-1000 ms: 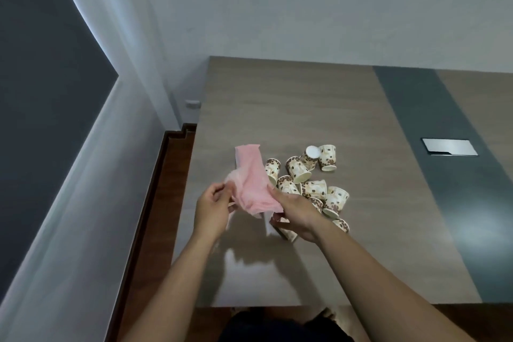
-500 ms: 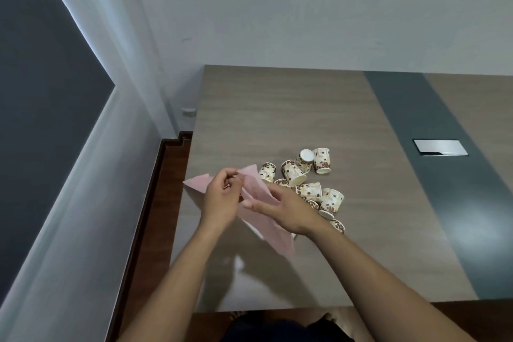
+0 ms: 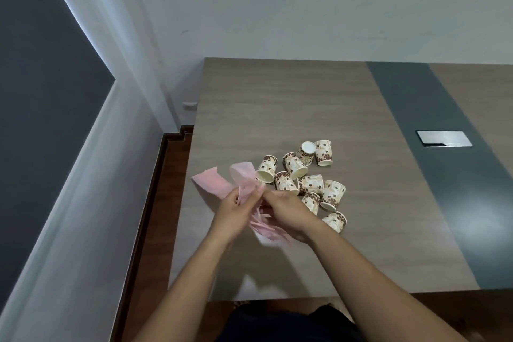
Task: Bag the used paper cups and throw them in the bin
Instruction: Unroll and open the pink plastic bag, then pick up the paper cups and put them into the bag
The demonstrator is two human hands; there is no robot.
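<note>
A thin pink plastic bag [image 3: 213, 182] is held above the table's left side, crumpled between both hands. My left hand [image 3: 231, 212] pinches its middle, and my right hand [image 3: 288, 209] grips it from the right; part of the bag hangs below the hands. Several paper cups [image 3: 311, 183] printed with brown coffee beans lie tipped over in a cluster just right of and behind my hands. One cup [image 3: 323, 152] stands upside down at the far edge of the cluster. No bin is in view.
The wooden table [image 3: 277, 108] has a dark grey strip [image 3: 444, 175] down its right part with a silver cable hatch [image 3: 443, 138]. A white wall stands behind; a dark wall and wooden floor [image 3: 144, 258] lie to the left.
The bag has been worked between the hands: one flap now sticks out to the left and another upward, while my hands have drawn closer together. The cups have not moved.
</note>
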